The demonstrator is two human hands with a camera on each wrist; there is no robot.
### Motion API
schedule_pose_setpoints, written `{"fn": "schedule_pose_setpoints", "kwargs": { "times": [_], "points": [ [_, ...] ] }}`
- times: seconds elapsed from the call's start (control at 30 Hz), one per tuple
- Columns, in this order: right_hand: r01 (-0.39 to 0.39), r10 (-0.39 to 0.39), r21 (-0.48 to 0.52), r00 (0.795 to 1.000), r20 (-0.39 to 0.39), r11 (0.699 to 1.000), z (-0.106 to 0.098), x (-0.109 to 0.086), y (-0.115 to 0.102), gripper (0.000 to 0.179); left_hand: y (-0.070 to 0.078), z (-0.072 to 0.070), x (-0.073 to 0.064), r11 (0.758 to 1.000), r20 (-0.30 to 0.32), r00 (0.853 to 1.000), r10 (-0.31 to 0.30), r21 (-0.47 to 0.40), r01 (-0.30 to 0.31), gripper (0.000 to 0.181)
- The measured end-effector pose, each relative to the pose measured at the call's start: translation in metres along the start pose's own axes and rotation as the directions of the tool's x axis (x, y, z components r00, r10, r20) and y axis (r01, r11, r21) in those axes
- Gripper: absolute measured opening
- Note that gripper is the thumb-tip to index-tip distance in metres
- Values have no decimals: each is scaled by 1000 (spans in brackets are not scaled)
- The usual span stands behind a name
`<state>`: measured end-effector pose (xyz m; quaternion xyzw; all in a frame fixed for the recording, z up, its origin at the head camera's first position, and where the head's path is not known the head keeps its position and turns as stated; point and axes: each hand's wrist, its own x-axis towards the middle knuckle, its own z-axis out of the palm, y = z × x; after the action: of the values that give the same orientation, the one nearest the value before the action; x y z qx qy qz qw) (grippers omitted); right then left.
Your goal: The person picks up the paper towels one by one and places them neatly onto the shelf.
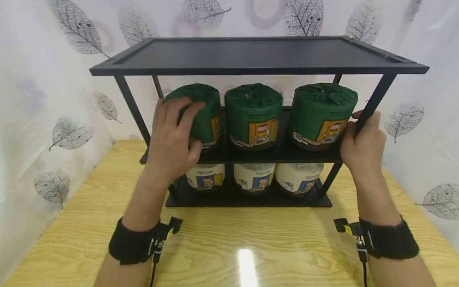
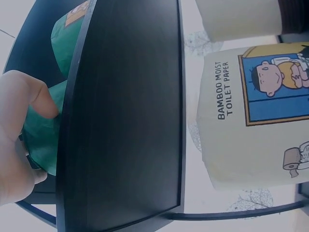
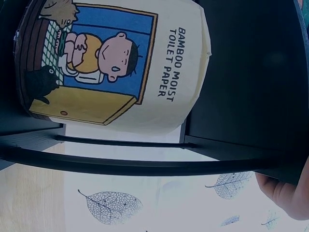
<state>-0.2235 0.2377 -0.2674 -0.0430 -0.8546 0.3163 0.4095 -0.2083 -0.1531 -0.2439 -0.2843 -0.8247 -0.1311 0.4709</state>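
Note:
A black rack point(image 1: 258, 56) holds three green-wrapped toilet paper rolls on its middle shelf point(image 1: 222, 156). My left hand point(image 1: 173, 135) grips the left green roll point(image 1: 206, 123), with its fingers over the upper side and thumb low at the front. In the left wrist view, curled fingers point(image 2: 43, 99) press against green wrapping. Beside it stand the middle green roll point(image 1: 252, 115) and the right green roll point(image 1: 320, 115). My right hand point(image 1: 365, 143) holds the rack's front right post point(image 1: 376, 97), thumb close to the right roll and some fingers hidden behind the post.
White-wrapped toilet paper rolls stand on the bottom shelf point(image 1: 251, 201), one of them a white roll point(image 3: 178, 29) large in the right wrist view. The rack stands on a wooden table point(image 1: 215, 239). A leaf-patterned curtain point(image 1: 32, 131) hangs behind and at both sides.

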Motion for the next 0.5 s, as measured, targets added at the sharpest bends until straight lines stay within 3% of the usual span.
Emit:
{"fn": "schedule_pose_setpoints", "kwargs": {
  "times": [0.5],
  "points": [
    [-1, 1, 7, 1000, 9, 1000, 1, -1, 1, 29, -11, 6, -4, 992, -107, 992, -64, -117, 51, 63]
  ]
}}
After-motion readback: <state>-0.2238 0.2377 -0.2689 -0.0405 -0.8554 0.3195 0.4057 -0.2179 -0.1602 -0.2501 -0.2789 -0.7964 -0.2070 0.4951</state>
